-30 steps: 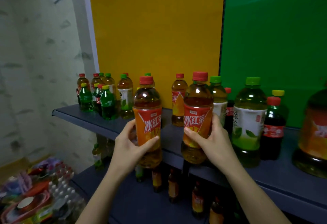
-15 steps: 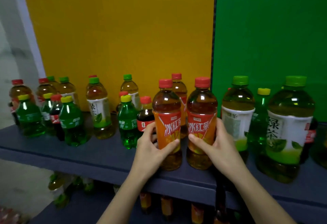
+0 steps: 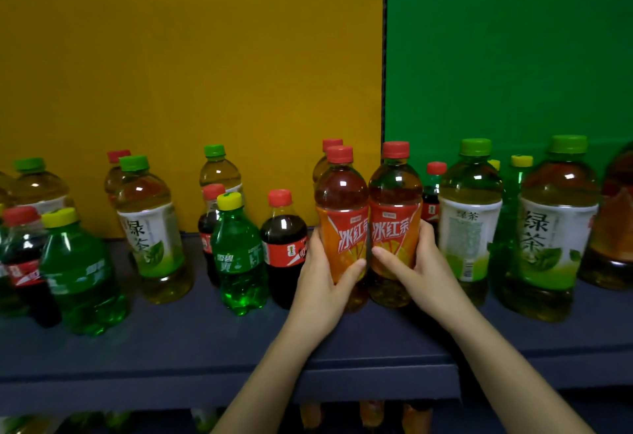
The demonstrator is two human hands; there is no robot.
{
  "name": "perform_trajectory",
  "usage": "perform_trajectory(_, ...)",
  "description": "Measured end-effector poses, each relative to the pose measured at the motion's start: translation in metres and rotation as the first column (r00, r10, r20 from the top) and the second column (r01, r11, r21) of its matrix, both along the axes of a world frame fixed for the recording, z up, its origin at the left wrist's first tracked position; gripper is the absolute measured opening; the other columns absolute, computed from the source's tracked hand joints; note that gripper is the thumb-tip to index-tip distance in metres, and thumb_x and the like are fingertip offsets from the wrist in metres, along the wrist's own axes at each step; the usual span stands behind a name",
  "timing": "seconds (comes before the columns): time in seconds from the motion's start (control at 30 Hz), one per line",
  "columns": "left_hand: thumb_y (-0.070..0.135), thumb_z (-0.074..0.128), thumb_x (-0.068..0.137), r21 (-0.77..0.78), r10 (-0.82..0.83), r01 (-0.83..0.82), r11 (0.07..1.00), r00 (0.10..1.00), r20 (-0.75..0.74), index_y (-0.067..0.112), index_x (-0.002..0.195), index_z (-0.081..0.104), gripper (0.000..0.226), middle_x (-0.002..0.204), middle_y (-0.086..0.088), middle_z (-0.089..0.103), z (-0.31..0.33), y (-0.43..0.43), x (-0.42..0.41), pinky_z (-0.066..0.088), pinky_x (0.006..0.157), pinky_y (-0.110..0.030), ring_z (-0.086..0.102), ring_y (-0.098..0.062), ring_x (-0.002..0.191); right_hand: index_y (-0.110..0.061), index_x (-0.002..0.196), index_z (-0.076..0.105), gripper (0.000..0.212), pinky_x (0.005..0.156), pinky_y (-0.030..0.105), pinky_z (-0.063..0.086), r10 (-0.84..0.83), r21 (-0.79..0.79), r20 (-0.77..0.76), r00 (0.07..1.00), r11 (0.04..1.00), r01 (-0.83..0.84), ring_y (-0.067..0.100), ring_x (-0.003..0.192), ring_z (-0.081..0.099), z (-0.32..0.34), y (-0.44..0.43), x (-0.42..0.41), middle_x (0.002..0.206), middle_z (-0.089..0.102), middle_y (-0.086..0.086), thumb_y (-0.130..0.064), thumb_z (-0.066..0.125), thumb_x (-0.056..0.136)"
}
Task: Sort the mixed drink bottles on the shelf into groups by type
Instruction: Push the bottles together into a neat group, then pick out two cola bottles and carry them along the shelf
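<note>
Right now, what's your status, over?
Left hand grips left iced-tea bottle; right hand grips right iced-tea bottle. Both upright, side by side. Cola bottle close on left, green-tea bottle on right.

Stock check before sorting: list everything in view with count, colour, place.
Iced teas: at least four, amber, red caps; two held mid-shelf, others behind and far right.
Green teas: five, pale, green caps; three left, two right.
Colas: four, dark, red caps; three left, one right.
Green sodas: at least three, yellow caps; two left, rest right.
Shelf: one, dark blue, below all.
Yellow panel: one, behind left.
Green panel: one, behind right.
Lower bottles: blurred, uncountable, under shelf.
Left hand: grips left held tea.
Right hand: grips right held tea.
</note>
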State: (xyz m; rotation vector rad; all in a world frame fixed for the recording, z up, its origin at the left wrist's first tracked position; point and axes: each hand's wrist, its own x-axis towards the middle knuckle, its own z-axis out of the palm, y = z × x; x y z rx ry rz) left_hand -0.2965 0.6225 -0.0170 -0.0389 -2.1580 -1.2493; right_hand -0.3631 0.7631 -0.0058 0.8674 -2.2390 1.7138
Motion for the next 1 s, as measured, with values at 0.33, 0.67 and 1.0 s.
perform_trajectory(0.33, 0.025, 0.063, 0.086, 0.035, 0.017, -0.018, 0.999, 0.999, 0.045, 0.023, 0.142, 0.028, 0.066, 0.134, 0.006, 0.049, 0.004, 0.001, 0.001, 0.041, 0.105, -0.029, 0.047, -0.004, 0.122, -0.024, 0.14, 0.029, 0.069, 0.097, 0.026, 0.04, -0.017, 0.063, -0.045, 0.999, 0.998, 0.02, 0.003, 0.114, 0.048, 0.003, 0.0, 0.002, 0.126, 0.048, -0.011, -0.032, 0.065, 0.082)
perform_trajectory(0.67, 0.014, 0.063, 0.085, 0.092, 0.155, -0.149, 0.985, 0.986, -0.059, 0.024, 0.092, 0.066, 0.013, 0.09, 0.008, 0.069, -0.001, -0.009, 0.08, 0.048, 0.071, -0.01, 0.063, 0.0, 0.088, -0.031, 0.119, 0.043, 0.041, 0.088, 0.01, 0.039, -0.145, -0.036, -0.367, 0.919, 0.989, 0.142, -0.004, 0.109, 0.045, -0.008, 0.004, 0.061, 0.114, 0.044, -0.017, -0.017, 0.061, 0.084)
perform_trajectory(1.0, 0.013, 0.063, 0.085, 0.008, 0.482, -0.483, 0.876, 0.873, -0.07, 0.015, 0.111, 0.055, 0.027, 0.108, -0.004, 0.06, 0.003, -0.117, 0.088, 0.049, 0.085, -0.029, 0.058, -0.015, 0.093, -0.022, 0.145, 0.017, 0.061, 0.105, 0.015, 0.027, 0.112, 0.162, -0.203, 0.973, 0.984, -0.08, 0.001, 0.131, 0.031, -0.009, -0.074, 0.078, 0.144, 0.031, -0.011, -0.022, 0.05, 0.093)
